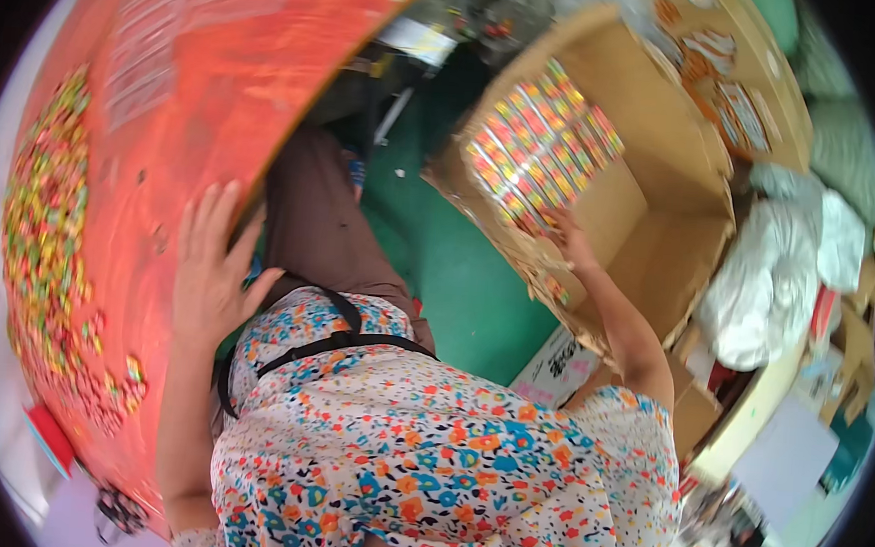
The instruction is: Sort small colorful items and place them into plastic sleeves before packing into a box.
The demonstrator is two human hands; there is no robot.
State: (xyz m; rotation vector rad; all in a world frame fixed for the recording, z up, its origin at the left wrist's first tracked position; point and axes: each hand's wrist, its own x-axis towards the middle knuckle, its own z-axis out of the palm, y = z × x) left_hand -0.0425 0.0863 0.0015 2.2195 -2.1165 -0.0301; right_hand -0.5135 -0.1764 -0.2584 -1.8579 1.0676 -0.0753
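Observation:
My left hand [215,265] lies on the orange-red table [208,89] near its edge, fingers stretched out and thumb apart, holding nothing. My right hand [568,239] reaches into an open cardboard box [681,228]. Its fingers close on the lower end of a shiny, clear-wrapped pack of small multicoloured pieces [541,144], set out in rows against the box's left side. Blur partly hides the fingertips. Along the table's left side spreads a loose pile of small red, yellow and green pieces [48,250]. Clear plastic strips [146,50] lie at the table's far end.
Below the box stands a white printed carton [557,366]. White plastic bags [768,274] crowd the box's right side, with a printed cardboard panel [730,71] behind it. Green floor [438,264] shows between table and box. A red object [50,438] sits by the table's near left rim.

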